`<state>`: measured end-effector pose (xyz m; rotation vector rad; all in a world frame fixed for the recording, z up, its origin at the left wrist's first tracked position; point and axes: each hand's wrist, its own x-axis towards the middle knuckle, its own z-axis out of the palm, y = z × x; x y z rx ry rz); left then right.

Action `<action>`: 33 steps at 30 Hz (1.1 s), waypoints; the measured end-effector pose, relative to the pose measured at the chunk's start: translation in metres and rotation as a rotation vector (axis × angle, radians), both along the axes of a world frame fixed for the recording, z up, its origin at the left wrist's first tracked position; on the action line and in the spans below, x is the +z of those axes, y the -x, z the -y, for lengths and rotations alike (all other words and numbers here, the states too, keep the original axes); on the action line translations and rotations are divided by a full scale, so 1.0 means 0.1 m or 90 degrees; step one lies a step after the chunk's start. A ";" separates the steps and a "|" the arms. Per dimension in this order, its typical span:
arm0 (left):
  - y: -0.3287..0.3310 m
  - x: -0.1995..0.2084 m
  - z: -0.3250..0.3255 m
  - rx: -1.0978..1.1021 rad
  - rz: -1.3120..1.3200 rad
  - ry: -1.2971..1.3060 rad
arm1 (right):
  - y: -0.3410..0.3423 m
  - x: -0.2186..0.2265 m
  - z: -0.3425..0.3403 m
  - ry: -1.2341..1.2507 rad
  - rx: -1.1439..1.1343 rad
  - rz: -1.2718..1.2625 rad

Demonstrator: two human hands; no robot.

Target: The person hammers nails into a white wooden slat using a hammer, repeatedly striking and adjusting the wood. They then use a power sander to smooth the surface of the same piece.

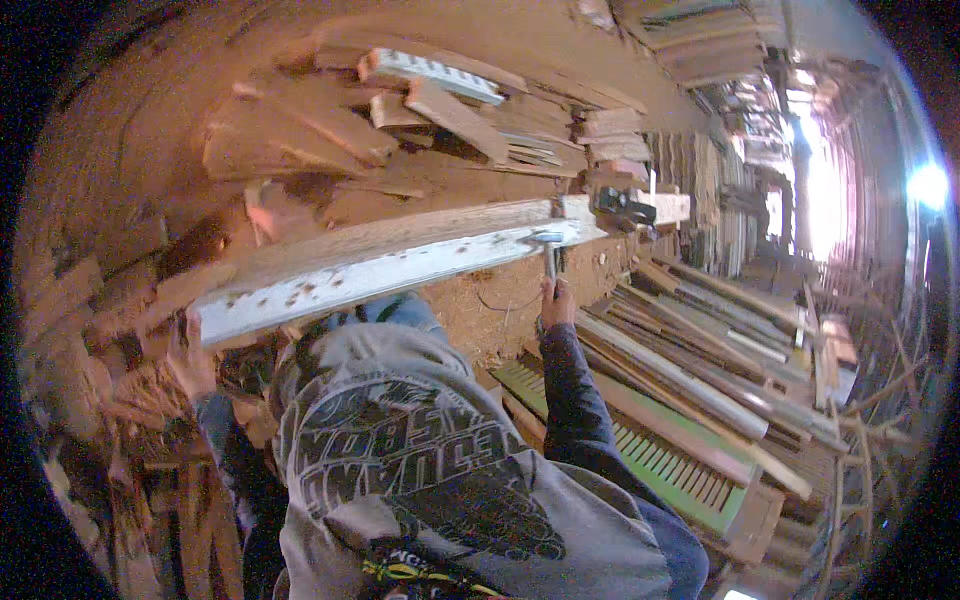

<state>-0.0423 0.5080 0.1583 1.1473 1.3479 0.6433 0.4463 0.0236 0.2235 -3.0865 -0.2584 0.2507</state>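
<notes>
A long timber board (375, 280), white-painted with rows of brown spots or holes on its near face, stretches across in front of me. My left hand (190, 358) is closed around its left end; the fingers are partly blurred. Near the board's right end, my right hand (558, 303) grips the handle of a hammer (549, 256). The hammer's metal head is at the board's white face; whether it touches, I cannot tell. Just beyond that end sits a black tool or fitting (625, 208), too blurred to name, on a pale wooden block.
Loose wood offcuts (455, 120) and a white notched strip (430, 73) lie on the brown, dusty ground beyond the board. To the right are stacked long planks (690, 370) and a green slatted panel (660, 460). More timber stands farther back, by a bright opening (825, 190).
</notes>
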 end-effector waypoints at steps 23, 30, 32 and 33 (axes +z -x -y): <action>0.51 -0.75 -0.95 -0.045 -0.418 -0.281 | -1.46 0.13 -0.27 -0.449 -0.157 0.006; 0.55 -0.47 -1.16 -0.027 -0.710 -0.434 | -1.58 0.17 -0.28 -0.427 -0.140 0.054; 0.75 -0.18 -1.18 -0.089 -0.570 -0.281 | -1.66 0.13 -0.29 -0.474 -0.127 0.065; 0.84 -0.07 -1.22 -0.122 -0.501 -0.209 | -1.72 0.08 -0.31 -0.518 -0.093 0.087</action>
